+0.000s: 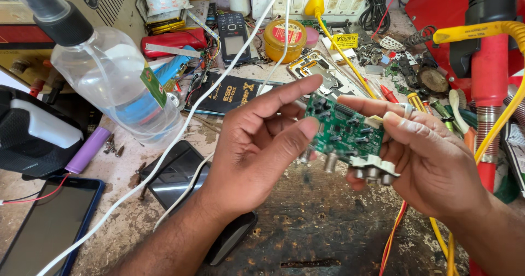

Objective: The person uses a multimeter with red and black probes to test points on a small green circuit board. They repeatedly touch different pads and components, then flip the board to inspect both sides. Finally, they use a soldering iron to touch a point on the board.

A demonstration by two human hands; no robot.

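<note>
Centre of frame: small green circuit board (343, 129) w/ black chips and a row of round metal sockets along its lower edge, held up above the worn workbench (328, 227). Right hand (432, 161), centre-right, gripping the board's right end, fingers curled over the top edge, thumb underneath; ring on one finger. Left hand (257, 150), centre, palm facing the board, fingers loosely spread and not closed round anything; thumb tip touching the board's left edge, index stretched out just above the top corner. Upper left: clear plastic bottle (117, 84) w/ black nozzle, tilted. Far left edge: black-and-white device (33, 136), purple cylindrical cell (87, 150) just beside it. Lower left: phone w/ blue rim (52, 224), screen dark. White cable (180, 136) running diagonally from top centre to bottom left, passing behind the left wrist. Dark phone (175, 172) lying flat under the left forearm. Top centre: keypad phone (234, 35), round yellow tin (284, 40) near it. Right edge: red-and-black hot-air tool (489, 63), yellow cable (503, 117) draped beside it. Upper right: heap of small parts, screwdrivers.
</note>
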